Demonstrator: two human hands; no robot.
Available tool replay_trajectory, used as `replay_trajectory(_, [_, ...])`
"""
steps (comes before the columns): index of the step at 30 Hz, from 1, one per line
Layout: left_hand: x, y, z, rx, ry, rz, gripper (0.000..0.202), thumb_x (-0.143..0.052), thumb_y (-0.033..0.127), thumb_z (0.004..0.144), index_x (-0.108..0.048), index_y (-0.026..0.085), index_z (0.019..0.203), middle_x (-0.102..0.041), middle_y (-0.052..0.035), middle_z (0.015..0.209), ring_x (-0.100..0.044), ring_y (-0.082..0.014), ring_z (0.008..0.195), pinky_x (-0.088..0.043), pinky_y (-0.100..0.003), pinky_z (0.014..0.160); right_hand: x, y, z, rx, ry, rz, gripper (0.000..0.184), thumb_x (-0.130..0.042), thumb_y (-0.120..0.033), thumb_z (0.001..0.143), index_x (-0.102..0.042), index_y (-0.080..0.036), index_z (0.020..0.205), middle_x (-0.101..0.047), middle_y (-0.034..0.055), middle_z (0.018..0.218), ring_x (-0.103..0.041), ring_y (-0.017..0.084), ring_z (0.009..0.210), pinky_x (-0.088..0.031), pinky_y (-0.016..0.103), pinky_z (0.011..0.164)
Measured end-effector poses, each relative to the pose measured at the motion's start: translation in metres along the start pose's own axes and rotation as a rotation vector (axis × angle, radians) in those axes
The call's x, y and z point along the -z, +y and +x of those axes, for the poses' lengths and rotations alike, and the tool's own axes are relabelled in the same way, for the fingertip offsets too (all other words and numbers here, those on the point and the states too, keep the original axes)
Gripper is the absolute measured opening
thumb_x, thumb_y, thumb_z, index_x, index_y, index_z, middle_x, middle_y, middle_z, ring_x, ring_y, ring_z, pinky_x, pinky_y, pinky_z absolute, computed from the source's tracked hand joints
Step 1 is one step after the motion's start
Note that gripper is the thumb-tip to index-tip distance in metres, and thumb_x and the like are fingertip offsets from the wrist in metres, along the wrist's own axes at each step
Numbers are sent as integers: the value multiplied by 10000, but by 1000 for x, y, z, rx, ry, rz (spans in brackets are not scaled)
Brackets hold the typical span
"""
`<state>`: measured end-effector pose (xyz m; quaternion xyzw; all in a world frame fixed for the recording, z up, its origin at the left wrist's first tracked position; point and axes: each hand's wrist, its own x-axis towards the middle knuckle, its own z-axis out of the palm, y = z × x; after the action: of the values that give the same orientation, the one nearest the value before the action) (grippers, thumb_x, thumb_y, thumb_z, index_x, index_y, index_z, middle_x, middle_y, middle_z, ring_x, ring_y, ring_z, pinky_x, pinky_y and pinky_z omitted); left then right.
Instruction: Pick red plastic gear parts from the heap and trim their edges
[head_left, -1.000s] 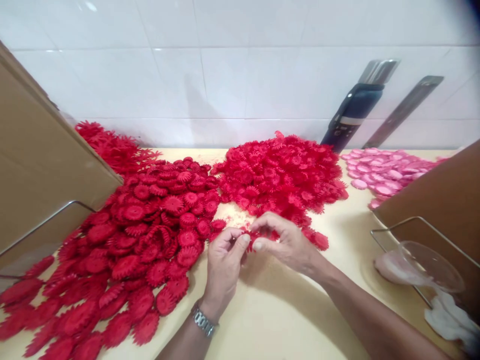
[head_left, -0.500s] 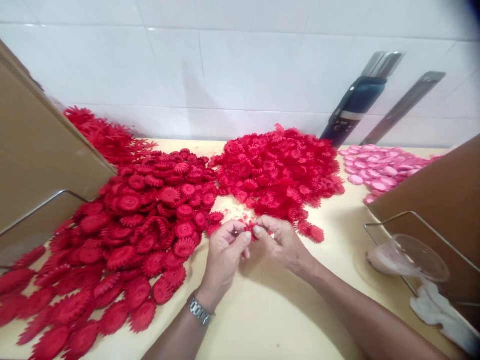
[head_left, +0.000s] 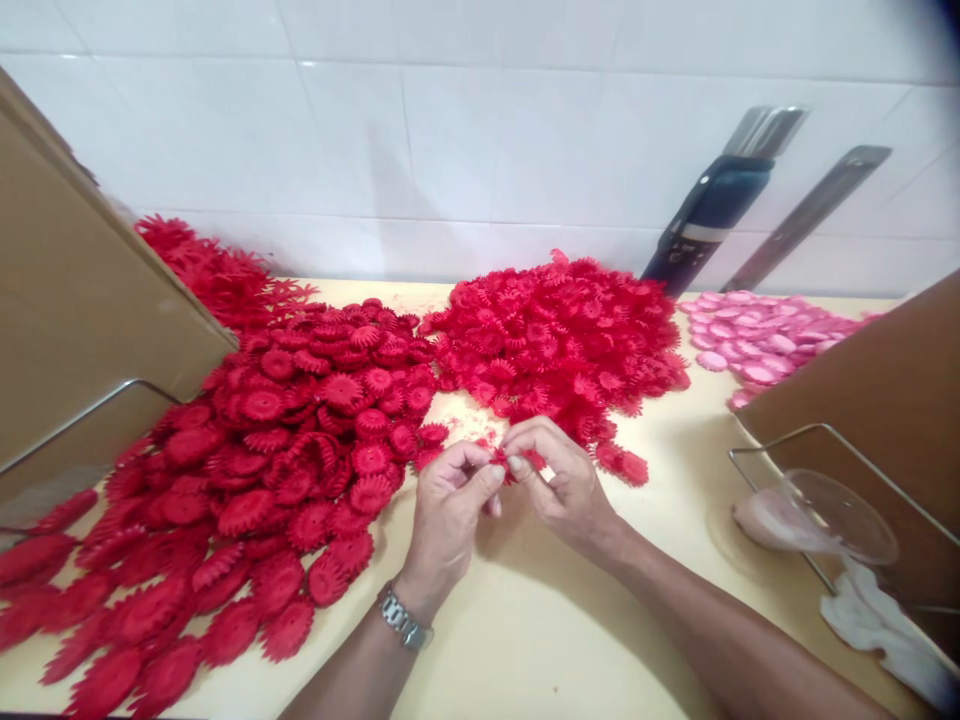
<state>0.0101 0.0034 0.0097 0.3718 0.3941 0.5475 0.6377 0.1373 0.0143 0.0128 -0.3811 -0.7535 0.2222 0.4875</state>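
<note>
Both hands meet over the pale table in front of the middle pile. A small red fringed flower piece [head_left: 504, 462] sits between them, mostly covered by fingers. My left hand [head_left: 454, 495] pinches it between thumb and forefinger. My right hand [head_left: 559, 475] is closed on its other side, thumb and fingertips at the piece. Just beyond lies a heap of small bright red fringed flower pieces [head_left: 555, 330]. To the left spreads a large pile of darker red, round pieces with toothed edges [head_left: 292, 400].
Pink discs [head_left: 772, 335] lie at the back right. A dark tool with a metal end [head_left: 709, 210] and a metal strip [head_left: 810, 215] lean on the tiled wall. Cardboard boxes [head_left: 90, 230] flank both sides. A clear plastic cup [head_left: 825, 520] and white tissue [head_left: 877, 620] are at right.
My right hand's fingers have lifted and curled slightly above the red piece. The left hand keeps its pinch nearly in place.
</note>
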Motion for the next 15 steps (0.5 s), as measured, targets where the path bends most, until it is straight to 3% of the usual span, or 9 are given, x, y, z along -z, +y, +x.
replay_trajectory(4, [0, 4, 0, -30, 105, -69, 145, -665, 185, 625, -529, 154, 587, -475, 55, 475, -426, -59, 410, -307, -184, 425, 4, 5, 2, -102, 70, 11, 96, -436, -168, 847, -483, -192, 767, -517, 47, 802, -511, 159, 768, -433, 295, 675])
replay_trajectory(7, [3, 8, 2, -81, 202, -119, 126, -643, 188, 642, -523, 164, 615, -473, 64, 493, -420, -55, 407, -294, -182, 422, 14, 17, 4, -237, 206, 49, 79, -427, -214, 853, -465, -202, 784, -511, 36, 815, -502, 155, 763, -428, 284, 666])
replay_trajectory(10, [6, 10, 4, -122, 212, -103, 109, -622, 196, 674, -521, 165, 643, -498, 53, 544, -452, -64, 464, -337, -191, 473, 22, 26, 6, -335, 296, 136, 75, -451, -284, 856, -461, -214, 831, -512, 24, 802, -496, 147, 724, -425, 265, 617])
replay_trajectory(15, [2, 9, 5, -87, 183, -41, 88, -572, 177, 713, -500, 164, 664, -483, 51, 565, -463, -70, 527, -368, -188, 528, 17, 16, 8, -456, 103, 443, 191, -510, -406, 827, -471, -219, 832, -509, -8, 683, -482, 120, 583, -435, 265, 558])
